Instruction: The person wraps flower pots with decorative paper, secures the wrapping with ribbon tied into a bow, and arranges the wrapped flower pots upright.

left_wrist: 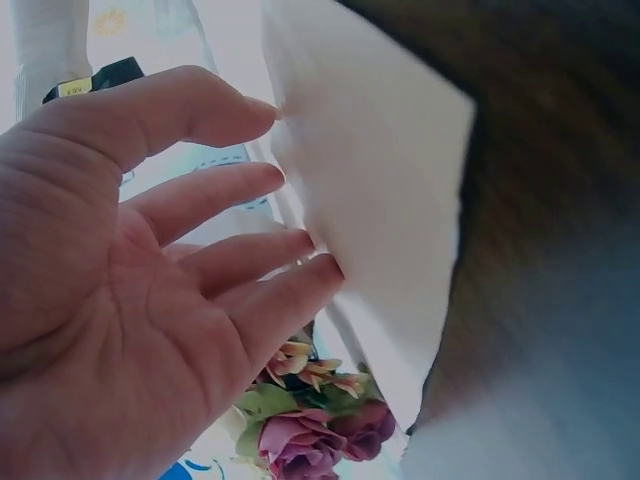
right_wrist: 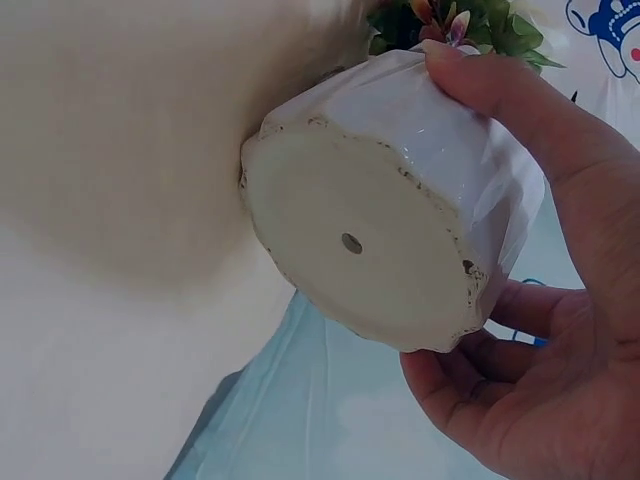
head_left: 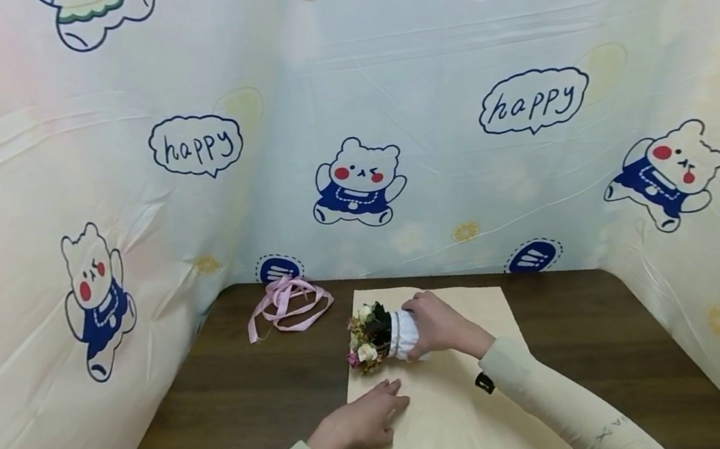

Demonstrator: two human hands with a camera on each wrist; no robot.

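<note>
My right hand (head_left: 440,326) grips a white flowerpot (head_left: 404,335) tipped on its side, with its flowers (head_left: 367,352) pointing left. The pot lies over the upper part of a cream paper sheet (head_left: 468,423). In the right wrist view, thumb and fingers curl around the pot's wall, and its round base (right_wrist: 340,240) shows a small hole. Pink and white blooms with green leaves fill the pot. Below the flowers, my left hand (head_left: 368,417) rests on the paper's left edge, fingers loosely extended; in the left wrist view the fingertips (left_wrist: 328,268) are right at the paper.
A loose heap of pink ribbon (head_left: 289,306) lies at the back left of the dark wooden table (head_left: 254,405). Printed cloth (head_left: 425,94) with bears and "happy" bubbles encloses the back and both sides. A black band (head_left: 484,383) is at the right wrist.
</note>
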